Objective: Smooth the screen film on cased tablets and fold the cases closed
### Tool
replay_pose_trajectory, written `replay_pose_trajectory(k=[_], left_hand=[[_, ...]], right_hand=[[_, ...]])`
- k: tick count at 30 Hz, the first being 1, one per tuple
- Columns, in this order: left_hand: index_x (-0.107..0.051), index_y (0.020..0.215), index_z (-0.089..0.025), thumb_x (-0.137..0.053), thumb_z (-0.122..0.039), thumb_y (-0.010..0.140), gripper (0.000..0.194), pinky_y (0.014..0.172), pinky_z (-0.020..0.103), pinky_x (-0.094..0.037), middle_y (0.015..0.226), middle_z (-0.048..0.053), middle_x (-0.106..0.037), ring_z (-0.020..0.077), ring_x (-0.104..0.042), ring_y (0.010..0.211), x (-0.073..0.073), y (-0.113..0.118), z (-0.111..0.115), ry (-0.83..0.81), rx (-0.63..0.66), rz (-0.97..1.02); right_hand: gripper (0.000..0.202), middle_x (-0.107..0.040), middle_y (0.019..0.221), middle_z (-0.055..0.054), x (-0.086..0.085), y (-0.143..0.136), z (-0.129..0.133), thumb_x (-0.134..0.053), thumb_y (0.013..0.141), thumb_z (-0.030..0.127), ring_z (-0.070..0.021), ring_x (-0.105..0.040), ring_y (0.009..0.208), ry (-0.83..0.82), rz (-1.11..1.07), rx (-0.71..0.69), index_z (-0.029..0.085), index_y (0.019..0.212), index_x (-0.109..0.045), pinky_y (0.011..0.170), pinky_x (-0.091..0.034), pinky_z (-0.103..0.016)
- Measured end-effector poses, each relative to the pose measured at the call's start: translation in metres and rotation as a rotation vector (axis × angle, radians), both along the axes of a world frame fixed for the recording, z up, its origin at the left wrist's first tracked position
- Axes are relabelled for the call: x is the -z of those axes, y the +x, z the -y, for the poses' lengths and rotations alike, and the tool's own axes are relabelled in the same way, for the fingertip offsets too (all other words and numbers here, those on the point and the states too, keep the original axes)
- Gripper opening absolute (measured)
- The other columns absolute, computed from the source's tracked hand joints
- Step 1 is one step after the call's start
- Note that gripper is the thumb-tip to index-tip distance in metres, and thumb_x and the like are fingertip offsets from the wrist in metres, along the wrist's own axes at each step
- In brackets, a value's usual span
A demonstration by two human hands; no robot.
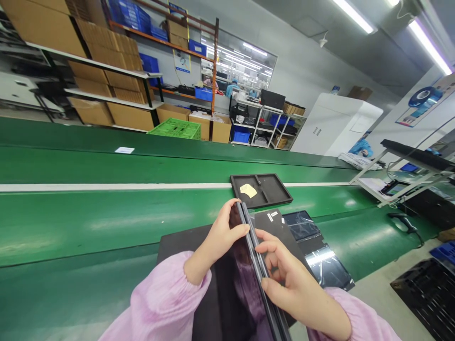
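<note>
A thin, dark slab with a glossy face (pixel 245 279) stands on edge in front of me, its rim showing two close parallel layers; whether it is one folding device or two panels I cannot tell. Near the far end, my left hand (pixel 222 227) grips it with the thumb over the top rim and fingers at the corner. Lower down, my right hand (pixel 287 267) pinches the rim from the right side with thumb and fingertips. Under both hands lies a black pad (pixel 181 244). Two glossy dark screen panels (pixel 325 263) rest to the right of it.
Behind the slab, a black divided tray (pixel 275 189) holding a yellow paper piece (pixel 248 191) sits on the green conveyor bench (pixel 88 213). A handheld scanner (pixel 403 220) and white-framed rack (pixel 377 182) are at right. Boxes, a green crate (pixel 176 129) and a co-worker's blue sleeve (pixel 361 148) appear beyond.
</note>
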State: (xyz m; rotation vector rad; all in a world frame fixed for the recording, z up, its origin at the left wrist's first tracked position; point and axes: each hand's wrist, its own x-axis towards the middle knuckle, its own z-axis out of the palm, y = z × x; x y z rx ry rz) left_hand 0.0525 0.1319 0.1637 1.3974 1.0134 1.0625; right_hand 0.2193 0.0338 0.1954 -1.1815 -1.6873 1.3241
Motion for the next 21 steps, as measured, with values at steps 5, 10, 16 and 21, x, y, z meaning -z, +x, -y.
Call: replay_pose_trajectory(k=[5,10,16,21], left_hand=[[-0.036,0.119,-0.020,-0.056,-0.035,0.063,0.061,0.097,0.035,-0.032,0.114,0.004,-0.045,0.0179,-0.043,0.101,-0.001,0.001,0.000,-0.004,-0.002,-0.019],[-0.036,0.119,-0.022,-0.057,-0.038,0.063,0.062,0.092,0.033,-0.034,0.109,0.002,-0.047,0.0172,-0.045,0.096,0.000,0.000,0.002,-0.033,-0.003,-0.003],[-0.040,0.119,-0.023,-0.060,-0.039,0.064,0.061,0.091,0.030,-0.034,0.110,0.002,-0.048,0.0174,-0.045,0.099,0.001,-0.005,0.007,0.001,-0.066,-0.045],[-0.040,0.122,-0.024,-0.062,-0.039,0.065,0.063,0.089,0.029,-0.034,0.113,0.002,-0.049,0.0171,-0.046,0.099,-0.002,-0.008,0.016,0.050,-0.105,-0.082]], right_hand=[[0.051,-0.009,0.148,0.000,-0.012,0.005,0.005,-0.046,0.066,0.001,-0.0060,-0.049,0.070,-0.070,0.063,-0.085,0.030,0.107,-0.045,0.057,-0.042,-0.021],[0.059,-0.010,0.147,-0.007,-0.015,0.007,0.014,-0.050,0.061,0.003,-0.0072,-0.051,0.069,-0.109,0.084,-0.114,0.028,0.115,-0.043,0.064,-0.044,-0.025],[0.101,-0.047,0.115,-0.009,0.005,0.013,0.020,-0.057,0.059,0.011,-0.0147,-0.051,0.075,-0.314,-0.039,-0.078,0.027,0.145,-0.008,0.066,-0.043,-0.029],[0.098,-0.054,0.108,-0.008,0.010,0.017,0.023,-0.063,0.063,0.014,-0.0202,-0.053,0.085,-0.315,-0.151,-0.177,0.027,0.146,-0.012,0.067,-0.042,-0.030]])
